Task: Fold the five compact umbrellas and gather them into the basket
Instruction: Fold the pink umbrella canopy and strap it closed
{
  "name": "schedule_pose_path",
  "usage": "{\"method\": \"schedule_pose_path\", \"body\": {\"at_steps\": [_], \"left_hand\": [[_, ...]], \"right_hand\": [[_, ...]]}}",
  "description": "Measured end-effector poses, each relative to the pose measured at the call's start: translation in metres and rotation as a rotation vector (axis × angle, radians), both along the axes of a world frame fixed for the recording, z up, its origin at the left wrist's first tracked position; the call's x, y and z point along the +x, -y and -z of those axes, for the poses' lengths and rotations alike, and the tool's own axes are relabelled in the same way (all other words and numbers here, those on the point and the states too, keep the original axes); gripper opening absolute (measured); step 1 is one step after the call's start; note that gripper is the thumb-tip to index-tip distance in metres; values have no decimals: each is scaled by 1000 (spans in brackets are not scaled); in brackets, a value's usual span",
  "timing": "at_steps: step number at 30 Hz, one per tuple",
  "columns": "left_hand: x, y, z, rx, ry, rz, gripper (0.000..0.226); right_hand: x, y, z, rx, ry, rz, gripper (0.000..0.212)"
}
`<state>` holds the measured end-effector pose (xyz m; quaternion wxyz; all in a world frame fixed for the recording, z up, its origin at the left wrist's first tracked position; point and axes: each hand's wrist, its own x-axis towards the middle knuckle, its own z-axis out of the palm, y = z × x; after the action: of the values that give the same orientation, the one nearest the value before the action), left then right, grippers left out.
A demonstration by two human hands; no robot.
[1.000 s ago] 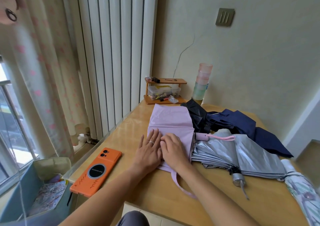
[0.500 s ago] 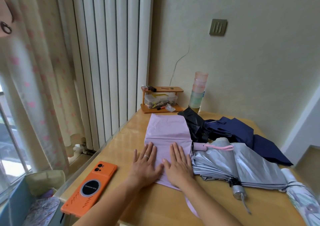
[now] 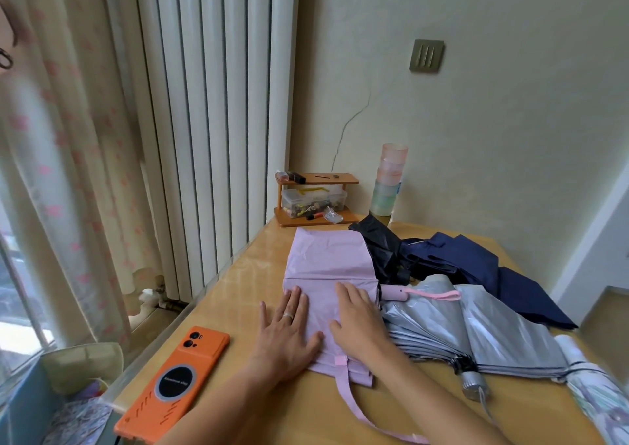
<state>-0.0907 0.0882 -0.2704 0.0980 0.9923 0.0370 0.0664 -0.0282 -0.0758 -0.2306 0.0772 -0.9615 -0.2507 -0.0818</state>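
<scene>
Cracked wall (image 3: 476, 121); white radiator (image 3: 211, 121)

I see: lilac umbrella (image 3: 326, 260), silver-grey umbrella (image 3: 483, 332), navy umbrella (image 3: 476, 260), black umbrella (image 3: 377, 247), white floral-print umbrella (image 3: 599, 400). Phone (image 3: 173, 381) orange w/ black disc. Counter (image 3: 245, 274) tan wood. Curtain (image 3: 68, 172) cream w/ pink spots.

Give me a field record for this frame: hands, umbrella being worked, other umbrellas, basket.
left hand: flat, pressing lilac umbrella
right hand: flat on the same canopy, beside the left
lilac umbrella: canopy spread flat on table, strap trailing toward the person
loose canopies: silver umbrella, navy umbrella, at right
rolled: patterned umbrella, right edge
basket: lower left, off the table; contents unclear
clutter: orange phone, left of hands
</scene>
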Motion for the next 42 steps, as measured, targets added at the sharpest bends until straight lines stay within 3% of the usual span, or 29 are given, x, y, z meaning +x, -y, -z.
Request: {"method": "schedule_pose_path", "body": {"at_steps": [3, 5, 9, 12, 14, 20, 23, 29, 33, 35, 37, 40, 42], "left_hand": [[-1, 0, -1, 2, -5, 5, 101], [-1, 0, -2, 1, -1, 8, 100], [-1, -1, 0, -1, 7, 8, 95], [0, -1, 3, -10, 14, 6, 87], [0, -1, 3, -14, 13, 9, 87], [1, -1, 4, -25, 14, 11, 94], [1, -1, 4, -32, 16, 14, 96], [2, -3, 6, -36, 21, 11, 99], [2, -3, 5, -47, 16, 4, 100], [0, -3, 1, -85, 27, 14, 93], [-3, -4, -3, -219, 84, 16, 77], [-6, -9, -10, -600, 237, 0, 41], [-8, -13, -16, -840, 300, -34, 45]], "right_hand": [[23, 3, -23, 67, 18, 26, 47], [45, 3, -35, 188, -46, 102, 49], [85, -1, -51, 502, -244, 265, 72], [99, -1, -56, 844, -255, 319, 62], [104, 2, -57, 931, -188, 320, 56], [98, 4, -65, 898, -235, 244, 45], [89, 10, -67, 819, -201, 131, 30], [56, 21, -61, 899, -185, -128, 16], [28, 31, -37, 810, -87, -146, 30], [10, 40, -22, 753, -8, -199, 24], [-5, 51, -6, 701, 9, -246, 18], [-19, 64, 18, 592, 7, -245, 20], [-23, 71, 28, 539, 3, -233, 26]]}}
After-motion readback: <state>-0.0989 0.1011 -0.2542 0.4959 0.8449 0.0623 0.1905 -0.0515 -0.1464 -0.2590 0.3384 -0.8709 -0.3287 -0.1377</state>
